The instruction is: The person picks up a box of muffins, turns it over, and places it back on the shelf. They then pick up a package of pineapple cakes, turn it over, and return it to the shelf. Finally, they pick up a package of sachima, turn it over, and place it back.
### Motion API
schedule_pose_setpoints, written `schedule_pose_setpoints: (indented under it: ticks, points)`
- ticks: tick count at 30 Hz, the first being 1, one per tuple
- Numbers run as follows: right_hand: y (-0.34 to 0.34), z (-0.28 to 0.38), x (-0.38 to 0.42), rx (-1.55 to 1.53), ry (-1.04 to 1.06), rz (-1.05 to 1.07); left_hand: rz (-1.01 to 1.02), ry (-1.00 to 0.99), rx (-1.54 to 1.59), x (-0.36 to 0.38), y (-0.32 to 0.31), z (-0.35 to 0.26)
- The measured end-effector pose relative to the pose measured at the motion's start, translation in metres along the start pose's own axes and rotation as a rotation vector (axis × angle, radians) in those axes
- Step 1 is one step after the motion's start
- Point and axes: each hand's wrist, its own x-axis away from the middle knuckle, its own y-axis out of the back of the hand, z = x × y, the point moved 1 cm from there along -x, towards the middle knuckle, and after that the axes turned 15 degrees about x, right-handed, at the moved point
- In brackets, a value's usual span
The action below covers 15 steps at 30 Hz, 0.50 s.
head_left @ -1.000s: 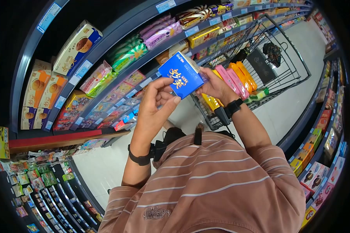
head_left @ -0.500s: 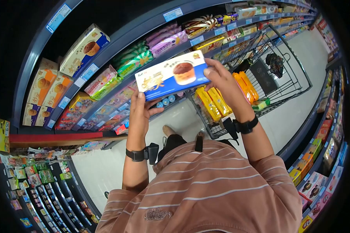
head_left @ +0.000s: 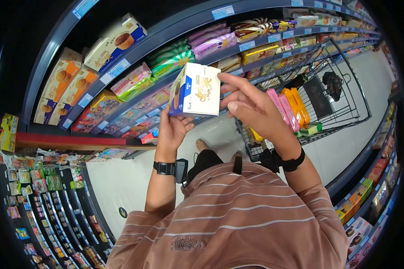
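A white and blue snack box is up in front of me, its white end panel with gold lettering turned my way. My left hand holds it from below and the left side, with fingers under the bottom edge. Just off its right side is my right hand, fingers apart and bent, the index fingertip right by the box's edge. A similar box in white and blue lies on the shelf to the upper left, beside orange and white boxes.
A wire shopping cart stands to the right, holding pink packs, orange packs and a green pack. Ahead runs a shelf edge with price tags and bagged snacks. More stocked shelves line the right and lower left, above pale floor.
The box has been turned from its long front face to its end panel. My right hand has let go of its right end and opened beside it; the left hand keeps hold.
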Motion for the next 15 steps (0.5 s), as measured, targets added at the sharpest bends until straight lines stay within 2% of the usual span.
schedule_pose_setpoints:
  ticks: [4, 7, 8, 11, 15]
  points:
    - [-0.005, 0.004, -0.001, -0.06, -0.048, 0.019, 0.151, 0.038, 0.096, 0.004, 0.004, -0.005]
    - [-0.011, 0.004, -0.003, -0.062, -0.06, 0.056, -0.043, -0.175, 0.24, 0.01, -0.028, -0.001]
    - [-0.013, 0.005, -0.004, -0.047, -0.056, 0.075, -0.006, -0.184, 0.26, 0.008, -0.02, -0.005]
    - [-0.028, 0.015, -0.003, 0.061, -0.086, 0.05, 0.104, -0.227, 0.331, 0.001, 0.0, -0.021]
    - [-0.049, 0.012, -0.007, 0.452, -0.006, 0.015, 0.185, -0.272, 0.268, -0.002, -0.014, -0.033]
